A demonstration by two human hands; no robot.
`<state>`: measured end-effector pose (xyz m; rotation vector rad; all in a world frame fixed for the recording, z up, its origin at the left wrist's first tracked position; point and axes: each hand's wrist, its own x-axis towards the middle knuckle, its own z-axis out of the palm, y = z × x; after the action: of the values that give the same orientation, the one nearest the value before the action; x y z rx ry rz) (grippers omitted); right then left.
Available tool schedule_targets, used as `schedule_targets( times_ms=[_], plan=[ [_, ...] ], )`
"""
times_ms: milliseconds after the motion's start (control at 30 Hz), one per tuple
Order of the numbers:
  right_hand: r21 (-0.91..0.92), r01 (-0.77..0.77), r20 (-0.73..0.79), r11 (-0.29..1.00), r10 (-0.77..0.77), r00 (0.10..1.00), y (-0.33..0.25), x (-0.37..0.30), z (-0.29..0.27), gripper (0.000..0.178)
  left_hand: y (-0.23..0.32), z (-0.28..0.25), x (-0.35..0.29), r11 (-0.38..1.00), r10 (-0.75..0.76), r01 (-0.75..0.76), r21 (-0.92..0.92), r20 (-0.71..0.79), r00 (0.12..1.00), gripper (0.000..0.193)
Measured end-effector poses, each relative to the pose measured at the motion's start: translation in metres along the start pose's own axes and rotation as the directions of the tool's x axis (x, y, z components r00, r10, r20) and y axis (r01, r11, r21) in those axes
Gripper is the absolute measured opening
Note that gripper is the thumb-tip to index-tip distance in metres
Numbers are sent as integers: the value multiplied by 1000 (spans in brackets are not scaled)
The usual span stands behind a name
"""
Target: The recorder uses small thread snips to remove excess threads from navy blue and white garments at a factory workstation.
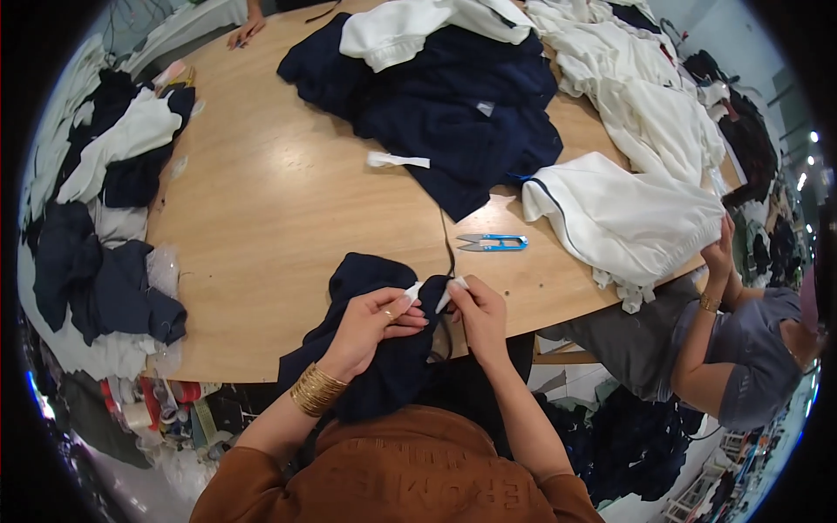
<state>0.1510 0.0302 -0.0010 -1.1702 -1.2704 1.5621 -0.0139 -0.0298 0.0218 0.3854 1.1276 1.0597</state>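
My left hand (370,324) pinches a small white strip (413,293) between thumb and forefinger; its other fingers are loosely bent. Close beside it, my right hand (482,315) is closed on another white end (450,293). Whether both are parts of one strip I cannot tell. Under and between my hands a navy garment (370,272) lies over the table's near edge and hangs down to my lap. A dark cord (449,240) runs from there toward the navy pile. Blue-handled thread snips (499,242) lie just beyond my right hand, touched by neither hand.
Navy garments (418,105) with a white one (392,39) on top cover the wooden table's (253,218) far middle. A white strip (398,160) lies by them. At right, a co-worker's hands (719,253) hold a white garment (619,213). Clothes (131,288) pile at left.
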Motion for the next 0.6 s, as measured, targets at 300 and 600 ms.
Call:
schedule_targets(
  times_ms=[300,600],
  plan=[
    [-534,464,200,707,-428,882,4,-22,-5,9,13,17,4,714,374,-388,583,151,915,11],
    [-556,463,444,690,-224,868,-25,-24,-22,7,5,26,4,856,258,-319,408,197,946,16]
  ],
)
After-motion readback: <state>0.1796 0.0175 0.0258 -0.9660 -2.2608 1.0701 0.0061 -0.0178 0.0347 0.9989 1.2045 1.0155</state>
